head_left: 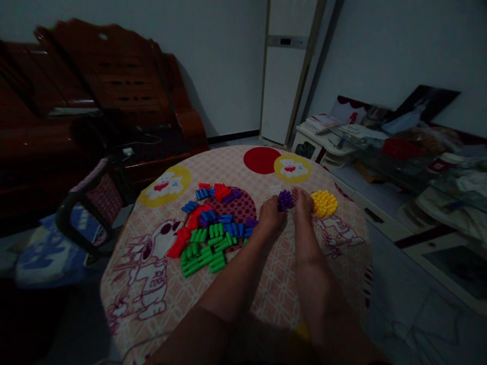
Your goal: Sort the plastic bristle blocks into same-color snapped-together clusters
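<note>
A tight cluster of purple plastic blocks (285, 201) stands on the round table, between my two hands. Curled at its left side is my left hand (271, 213), its fingers closed against the purple pieces; the fingertips are partly hidden. On the other side my right hand (303, 201) rests on edge, fingers stretched out and palm turned toward the cluster. Just right of that hand sits a packed group of yellow blocks (324, 203). Left of my forearms lie loose green blocks (205, 255), red blocks (181, 240), and blue blocks (235, 229), with some purple ones among them.
A patterned cloth (266, 299) covers the table. Beyond it stand a wooden bench (114, 71) and a tall white cabinet unit (283, 91). A chair (95, 203) is close on the left. At right, a low stand (380, 187) carries papers and bags.
</note>
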Motion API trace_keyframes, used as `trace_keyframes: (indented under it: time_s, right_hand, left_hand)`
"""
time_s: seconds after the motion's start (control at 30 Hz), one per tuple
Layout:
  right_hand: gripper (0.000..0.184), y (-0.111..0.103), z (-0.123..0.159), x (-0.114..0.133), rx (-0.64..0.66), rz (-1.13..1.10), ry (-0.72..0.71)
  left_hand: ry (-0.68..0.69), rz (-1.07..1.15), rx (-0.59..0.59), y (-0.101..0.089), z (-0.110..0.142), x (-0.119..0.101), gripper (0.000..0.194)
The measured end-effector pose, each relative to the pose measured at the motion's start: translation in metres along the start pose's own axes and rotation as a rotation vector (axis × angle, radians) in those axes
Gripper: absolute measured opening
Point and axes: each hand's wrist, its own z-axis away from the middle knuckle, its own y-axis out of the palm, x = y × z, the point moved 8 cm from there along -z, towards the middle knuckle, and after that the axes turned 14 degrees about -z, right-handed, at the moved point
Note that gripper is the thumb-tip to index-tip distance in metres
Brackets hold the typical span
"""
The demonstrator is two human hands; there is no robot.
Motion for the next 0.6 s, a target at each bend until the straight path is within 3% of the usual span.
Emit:
trace_keyframes:
  time_s: [0.3,0.47,0.53,0.6]
  right_hand:
    - [0.028,0.002,0.003,0.002,0.0,-0.04,0.021]
    - [0.024,0.002,0.005,0.004,-0.024,-0.065,0.032]
    - [0.025,0.002,0.006,0.005,-0.025,-0.068,0.027]
    - [0.025,0.003,0.007,0.006,-0.014,-0.06,0.015]
  left_hand:
    - [-0.013,0.052,-0.052,0.002,-0.004,-0.003,0.05]
    - [0.054,0.019,-0.02,-0.006,0.008,-0.003,0.082]
    - [0.126,-0.043,0.005,-0.016,0.015,-0.001,0.078]
    - [0.18,-0.118,0.017,-0.031,0.021,0.009,0.063]
